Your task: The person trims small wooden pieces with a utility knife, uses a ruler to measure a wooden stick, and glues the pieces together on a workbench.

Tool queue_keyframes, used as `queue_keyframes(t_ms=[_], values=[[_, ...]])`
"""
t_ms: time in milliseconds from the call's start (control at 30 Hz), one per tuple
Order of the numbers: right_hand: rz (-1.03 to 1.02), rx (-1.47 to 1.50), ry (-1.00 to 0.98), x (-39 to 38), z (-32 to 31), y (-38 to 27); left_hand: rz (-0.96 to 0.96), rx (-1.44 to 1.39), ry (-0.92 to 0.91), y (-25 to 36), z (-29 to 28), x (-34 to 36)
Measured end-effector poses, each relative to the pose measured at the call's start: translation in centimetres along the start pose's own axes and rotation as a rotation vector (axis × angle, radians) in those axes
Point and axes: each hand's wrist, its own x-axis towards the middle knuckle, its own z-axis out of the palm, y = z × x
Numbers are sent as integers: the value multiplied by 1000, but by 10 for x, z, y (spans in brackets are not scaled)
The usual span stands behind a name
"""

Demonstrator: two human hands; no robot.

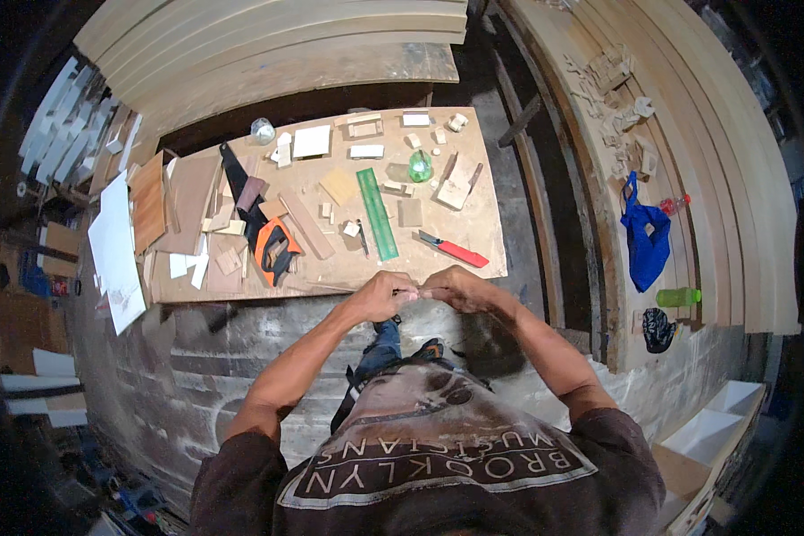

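My left hand [382, 296] and my right hand [460, 288] meet just off the near edge of the worktable [482, 192]. Both are closed, fingertips pinched nearly together. Whatever they hold between them is too small and too covered by fingers to name. Beyond my right hand lies a red-handled utility knife [453, 248] on the table. A green ruler [377, 213] points toward my left hand, with a thin dark pencil or pen [363, 239] beside it. Further left rests a handsaw [272, 246] with an orange and black handle.
Wood offcuts, small blocks and white-faced pieces [312, 141] cover much of the table. A green-tinted round container [420, 165] stands among them. Sheets and boards [149, 201] overhang the left end. To the right, long planks carry a blue bag [645, 237] and a green bottle [679, 297].
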Motion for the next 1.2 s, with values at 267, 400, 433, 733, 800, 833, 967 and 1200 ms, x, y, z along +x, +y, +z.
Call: queue_keyframes(t_ms=[267,400,433,733,800,833,967,1200], values=[[228,697,555,19,-6,11,-112,195,234,-87,-13,37],[232,932,680,55,-6,-2,-109,368,324,-120,-13,43],[244,943,691,59,-7,-5,-116,361,345,-118,-12,44],[269,915,673,66,-14,11,-271,-41,599,-65,-27,64],[309,895,684,65,-14,18,-337,-176,643,-55,-30,72],[298,855,676,65,-14,23,-291,-104,630,-48,-31,73],[299,732,637,60,-12,43,-361,-715,499,-33,-19,84],[179,756,623,42,-3,67,-463,-946,454,-38,13,96]])
